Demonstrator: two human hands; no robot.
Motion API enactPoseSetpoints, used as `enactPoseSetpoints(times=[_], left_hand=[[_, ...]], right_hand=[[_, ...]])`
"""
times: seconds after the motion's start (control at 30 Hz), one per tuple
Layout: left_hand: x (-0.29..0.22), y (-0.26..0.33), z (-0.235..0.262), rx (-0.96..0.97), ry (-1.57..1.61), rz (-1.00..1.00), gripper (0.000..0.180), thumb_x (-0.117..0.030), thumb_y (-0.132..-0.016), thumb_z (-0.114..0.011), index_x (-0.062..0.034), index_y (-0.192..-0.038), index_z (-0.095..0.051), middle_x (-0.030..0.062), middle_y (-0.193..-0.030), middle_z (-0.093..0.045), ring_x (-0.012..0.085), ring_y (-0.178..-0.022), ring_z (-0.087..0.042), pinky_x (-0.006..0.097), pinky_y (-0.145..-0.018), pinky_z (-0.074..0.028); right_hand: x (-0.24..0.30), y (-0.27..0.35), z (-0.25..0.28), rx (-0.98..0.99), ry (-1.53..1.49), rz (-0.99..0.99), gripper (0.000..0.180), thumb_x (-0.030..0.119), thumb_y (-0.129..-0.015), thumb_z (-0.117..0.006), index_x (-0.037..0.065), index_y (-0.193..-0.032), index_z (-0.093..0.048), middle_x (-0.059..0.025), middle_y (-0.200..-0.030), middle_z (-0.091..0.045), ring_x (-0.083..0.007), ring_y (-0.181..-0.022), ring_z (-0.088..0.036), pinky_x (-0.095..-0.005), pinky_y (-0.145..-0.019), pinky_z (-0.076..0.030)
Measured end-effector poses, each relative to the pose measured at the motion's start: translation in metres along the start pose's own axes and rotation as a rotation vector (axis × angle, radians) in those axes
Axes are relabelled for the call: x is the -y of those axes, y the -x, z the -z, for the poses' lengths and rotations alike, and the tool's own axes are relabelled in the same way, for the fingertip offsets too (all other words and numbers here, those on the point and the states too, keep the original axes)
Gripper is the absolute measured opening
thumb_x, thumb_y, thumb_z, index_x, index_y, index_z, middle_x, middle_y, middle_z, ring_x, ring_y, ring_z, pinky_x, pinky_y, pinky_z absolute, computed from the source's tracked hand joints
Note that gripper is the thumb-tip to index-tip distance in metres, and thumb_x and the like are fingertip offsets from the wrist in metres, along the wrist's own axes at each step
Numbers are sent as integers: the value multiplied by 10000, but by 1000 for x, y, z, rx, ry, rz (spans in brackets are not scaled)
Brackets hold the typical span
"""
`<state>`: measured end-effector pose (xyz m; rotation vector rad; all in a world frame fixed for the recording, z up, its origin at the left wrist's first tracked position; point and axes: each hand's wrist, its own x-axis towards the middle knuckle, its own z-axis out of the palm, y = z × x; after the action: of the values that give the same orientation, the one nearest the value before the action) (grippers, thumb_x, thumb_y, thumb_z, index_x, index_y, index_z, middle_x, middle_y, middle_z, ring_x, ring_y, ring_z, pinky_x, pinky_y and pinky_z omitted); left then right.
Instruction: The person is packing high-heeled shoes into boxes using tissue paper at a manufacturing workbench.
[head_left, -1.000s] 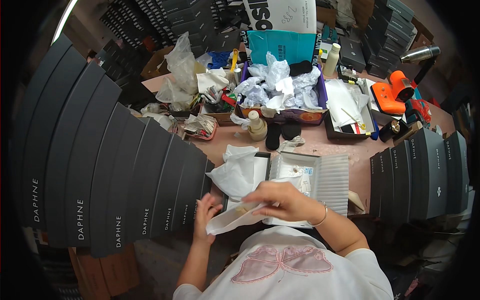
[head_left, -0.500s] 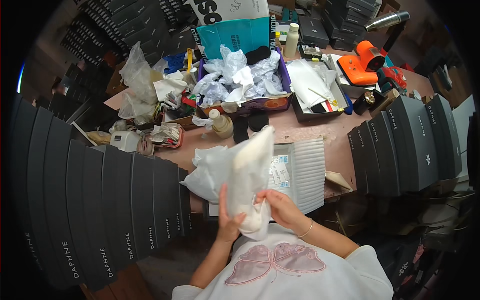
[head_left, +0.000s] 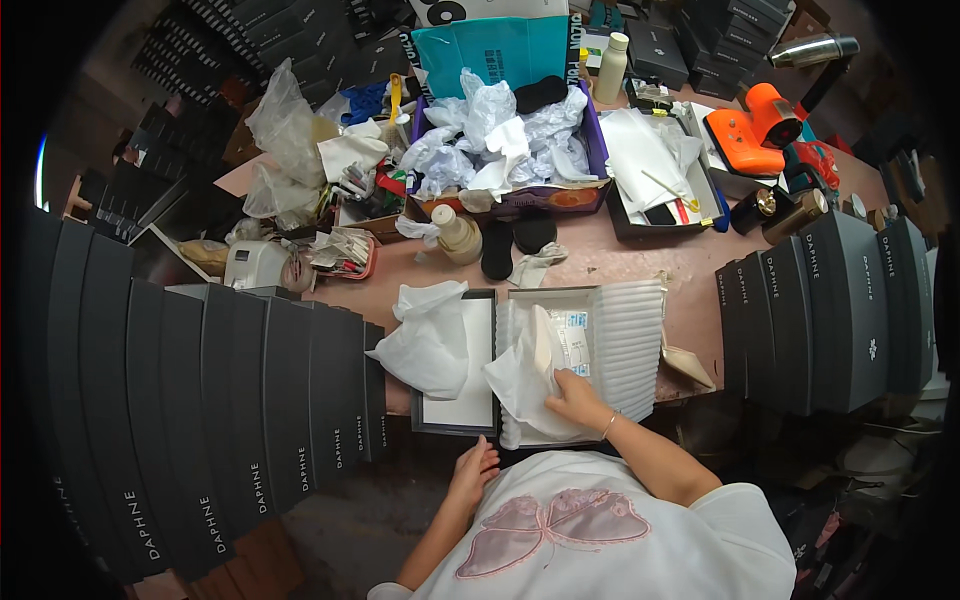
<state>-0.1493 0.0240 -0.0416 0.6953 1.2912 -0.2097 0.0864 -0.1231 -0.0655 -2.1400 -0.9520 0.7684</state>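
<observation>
My right hand (head_left: 577, 398) is closed on a cream shoe (head_left: 543, 342) partly wrapped in white tissue paper (head_left: 518, 385). It holds the shoe low inside an open shoebox (head_left: 548, 297). A sheet of ribbed air-cushion wrap (head_left: 630, 350) drapes over the box's right side, and a small printed packet (head_left: 575, 340) lies inside. Just below the front edge of the dark box lid (head_left: 455, 430), my left hand (head_left: 473, 472) is empty, its fingers loosely extended. Crumpled white tissue (head_left: 428, 340) rests on the lid, left of the shoebox.
Dark shoeboxes stand stacked at the left (head_left: 230, 400) and right (head_left: 840, 310). A purple carton (head_left: 600, 150) full of crumpled paper sits at the back, near a cream bottle (head_left: 460, 240) and black pads (head_left: 496, 250). Another cream shoe (head_left: 688, 367) lies right of the wrap.
The wrapped shoe has gone from upright between both hands down into the shoebox, with the tissue now partly off it. My left hand has let go and moved down beside the lid.
</observation>
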Motion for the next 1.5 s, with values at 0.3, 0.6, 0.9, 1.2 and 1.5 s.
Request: enactPoseSetpoints(times=[0.3, 0.6, 0.9, 1.2, 1.5], left_hand=[[13, -34, -53, 177, 426, -269, 184, -221, -938, -591, -43, -983, -581, 52, -963, -625, 152, -888, -604, 319, -812, -483], [-57, 34, -113, 301, -944, -1528, 98, -26, -797, -661, -4, -886, -628, 156, -986, -625, 305, -987, -614, 333, -844, -473], [-43, -2, -61, 196, 34, -662, 499, -376, -998, -380, -34, -1361, -398, 78, -1358, -470, 230, -1239, -454, 368, -1050, -346], [-50, -5, -64, 237, 382, 3, 501, -455, -888, -575, -79, -1217, -532, 105, -1183, -595, 270, -1107, -560, 434, -968, -429], [-126, 82, -130, 505, 39, -723, 184, -45, -897, -578, -19, -1079, -586, 57, -1015, -648, 109, -904, -617, 269, -799, -495]], right_hand=[[-2, 13, -22, 95, 294, 103, 412, 209, -758, -602, 14, -1107, -504, -156, -907, -586, -332, -823, -618, -439, -670, -523], [-29, -15, 2, 473, 143, 252, 369, 206, -764, -629, 29, -1086, -601, -196, -1046, -602, -367, -916, -605, -422, -826, -497], [-36, -127, 27, -85, 284, -13, 289, 93, -868, -518, 25, -1149, -541, -252, -1112, -530, -414, -935, -581, -449, -804, -491], [9, 8, 13, 392, 266, -27, 374, 282, -819, -598, 8, -1071, -557, -193, -975, -606, -370, -895, -611, -461, -739, -508], [6, 2, -25, 83, 231, -27, 248, 196, -814, -569, 31, -998, -545, -155, -954, -601, -335, -923, -604, -425, -729, -526]])
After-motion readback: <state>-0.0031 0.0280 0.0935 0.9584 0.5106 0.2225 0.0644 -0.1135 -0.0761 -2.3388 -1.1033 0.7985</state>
